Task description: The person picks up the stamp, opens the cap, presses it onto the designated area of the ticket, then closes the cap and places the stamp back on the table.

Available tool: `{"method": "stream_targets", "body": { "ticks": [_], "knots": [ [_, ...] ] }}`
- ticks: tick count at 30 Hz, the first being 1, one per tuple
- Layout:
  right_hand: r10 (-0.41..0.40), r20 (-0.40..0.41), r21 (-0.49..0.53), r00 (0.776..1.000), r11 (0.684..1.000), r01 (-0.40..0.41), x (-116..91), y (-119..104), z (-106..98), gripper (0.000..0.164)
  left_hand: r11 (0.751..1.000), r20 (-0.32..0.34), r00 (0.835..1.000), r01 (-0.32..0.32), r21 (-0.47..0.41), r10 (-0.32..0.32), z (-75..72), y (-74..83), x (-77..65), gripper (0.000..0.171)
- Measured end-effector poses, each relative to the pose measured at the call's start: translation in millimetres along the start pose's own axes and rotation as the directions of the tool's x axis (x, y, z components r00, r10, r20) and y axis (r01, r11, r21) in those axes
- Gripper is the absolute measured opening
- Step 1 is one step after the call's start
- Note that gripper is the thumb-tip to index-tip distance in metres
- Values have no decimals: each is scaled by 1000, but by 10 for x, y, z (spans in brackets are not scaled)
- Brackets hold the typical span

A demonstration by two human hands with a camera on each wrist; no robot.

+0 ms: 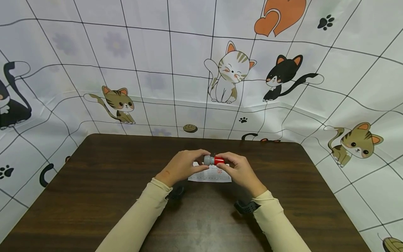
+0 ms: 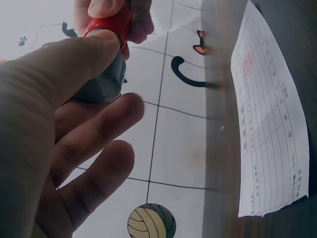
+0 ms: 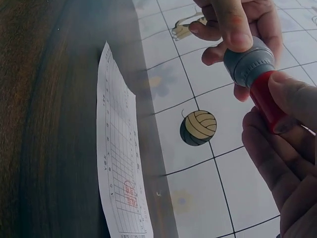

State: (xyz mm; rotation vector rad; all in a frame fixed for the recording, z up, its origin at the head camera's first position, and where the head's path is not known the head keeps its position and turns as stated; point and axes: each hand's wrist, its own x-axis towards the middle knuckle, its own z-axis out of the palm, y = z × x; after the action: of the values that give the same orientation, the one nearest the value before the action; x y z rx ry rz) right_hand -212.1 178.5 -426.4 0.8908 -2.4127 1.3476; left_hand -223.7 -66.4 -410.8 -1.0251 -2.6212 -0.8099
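Observation:
A small stamp with a red body (image 1: 219,160) and a grey cap (image 1: 208,160) is held level above the table, between both hands. My left hand (image 1: 182,165) pinches the grey end between thumb and fingers, its other fingers spread loosely in the left wrist view. From the other side, my right hand (image 1: 240,170) grips the red body (image 3: 266,101) between thumb and fingertips. Beneath them lies a slip of paper (image 1: 209,177) printed with a grid. A red seal mark (image 3: 130,192) shows on the paper near one end.
The dark brown wooden table (image 1: 113,182) extends around the paper on all sides. Behind it hangs a white sheet (image 1: 151,84) with grid lines and cartoon cats. Dark bands (image 1: 247,207) circle both wrists over pale sleeves.

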Motion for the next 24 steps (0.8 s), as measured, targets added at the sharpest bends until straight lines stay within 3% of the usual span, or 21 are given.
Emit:
{"method": "stream_targets", "body": {
  "ticks": [3,13,19,24],
  "knots": [
    [-9,-6,6,1000,1000,9,1,0,-4,26,1000,3,1000,5,-24,-5,1,4,-3,47],
    [-40,-76,-5,996,999,39,21,-1,26,26,999,-78,997,25,-28,-28,-2,28,5,43],
    [-29,-45,20,999,999,30,20,-4,-9,28,985,-29,999,18,-171,-23,-4,10,13,43],
    [-18,-20,2,1000,1000,18,14,-27,-42,29,986,-4,999,36,-164,-37,0,18,9,46]
  ]
}}
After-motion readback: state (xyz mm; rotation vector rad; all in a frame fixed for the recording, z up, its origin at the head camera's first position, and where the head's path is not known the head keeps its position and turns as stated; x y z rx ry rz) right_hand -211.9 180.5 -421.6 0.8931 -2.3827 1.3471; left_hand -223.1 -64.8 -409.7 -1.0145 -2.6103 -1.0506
